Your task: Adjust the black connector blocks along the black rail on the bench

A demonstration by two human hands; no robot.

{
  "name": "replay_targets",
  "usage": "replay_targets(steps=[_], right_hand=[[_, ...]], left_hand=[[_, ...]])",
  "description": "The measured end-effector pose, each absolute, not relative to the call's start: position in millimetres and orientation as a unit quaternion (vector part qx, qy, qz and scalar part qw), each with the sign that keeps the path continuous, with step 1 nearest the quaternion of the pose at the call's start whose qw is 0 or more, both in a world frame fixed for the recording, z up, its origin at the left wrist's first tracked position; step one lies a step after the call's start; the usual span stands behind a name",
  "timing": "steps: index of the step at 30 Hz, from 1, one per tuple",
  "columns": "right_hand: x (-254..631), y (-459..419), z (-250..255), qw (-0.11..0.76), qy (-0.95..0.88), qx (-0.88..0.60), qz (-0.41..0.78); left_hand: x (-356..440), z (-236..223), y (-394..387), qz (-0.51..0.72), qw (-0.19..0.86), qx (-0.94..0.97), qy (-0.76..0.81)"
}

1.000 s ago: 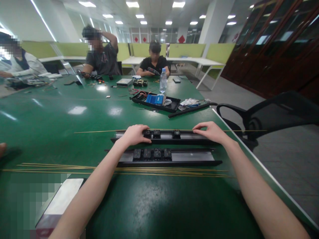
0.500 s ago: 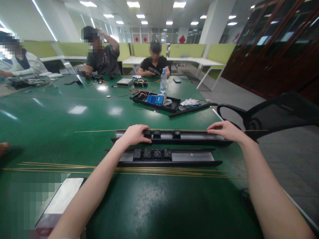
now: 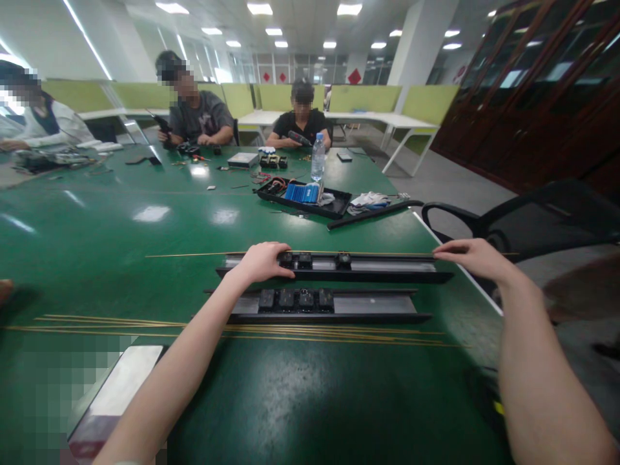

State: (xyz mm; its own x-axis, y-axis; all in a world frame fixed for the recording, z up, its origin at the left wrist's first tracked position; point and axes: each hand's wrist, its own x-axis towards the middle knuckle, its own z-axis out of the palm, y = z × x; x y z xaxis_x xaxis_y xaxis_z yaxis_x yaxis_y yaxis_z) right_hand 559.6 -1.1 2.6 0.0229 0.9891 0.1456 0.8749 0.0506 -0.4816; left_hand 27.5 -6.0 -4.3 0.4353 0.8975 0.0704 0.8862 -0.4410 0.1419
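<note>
My left hand (image 3: 264, 261) is closed over the left part of the far black channel (image 3: 382, 276), thumb on its front wall and fingers at its back, beside a small black block (image 3: 286, 259). More black blocks sit along this channel. A thin brass rod (image 3: 194, 255) runs along the channel's back side and sticks out past both ends. At the right end my right hand (image 3: 467, 255) pinches the rod between thumb and fingers. Nearer to me lies a second black channel (image 3: 375, 306) holding several black blocks (image 3: 306, 299) in a row.
Several loose brass rods (image 3: 334, 332) lie in front of the near channel. A flat box (image 3: 128, 374) is at lower left. Beyond are a black tray (image 3: 334, 205), a water bottle (image 3: 318, 158), gloves (image 3: 371, 201) and a black strip (image 3: 372, 216). A chair (image 3: 533, 213) stands right; people sit across.
My right hand has slid right along the rod, toward the channel's right end. My left hand stays in place. Across the table, one person has lowered a raised arm.
</note>
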Motion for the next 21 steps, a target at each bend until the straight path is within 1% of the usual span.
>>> replay_targets(steps=[3,8,14,16,21], right_hand=[[568,-5,4,0.228,-0.658,-0.695,0.181],[580,-9,5,0.231,-0.627,-0.723,0.171],[579,-10,8,0.237,-0.622,-0.724,0.181],[574,-12,11,0.254,-0.617,-0.728,0.157],[549,-18,25,0.351,-0.599,-0.716,0.078]], left_hand=[[28,-5,-5,0.069,0.043,0.845,0.528],[28,-3,-6,0.070,0.044,0.845,0.528],[28,-2,-7,0.066,0.043,0.846,0.527],[28,-3,-6,0.066,0.045,0.845,0.529],[27,-5,-5,0.065,0.049,0.843,0.533]])
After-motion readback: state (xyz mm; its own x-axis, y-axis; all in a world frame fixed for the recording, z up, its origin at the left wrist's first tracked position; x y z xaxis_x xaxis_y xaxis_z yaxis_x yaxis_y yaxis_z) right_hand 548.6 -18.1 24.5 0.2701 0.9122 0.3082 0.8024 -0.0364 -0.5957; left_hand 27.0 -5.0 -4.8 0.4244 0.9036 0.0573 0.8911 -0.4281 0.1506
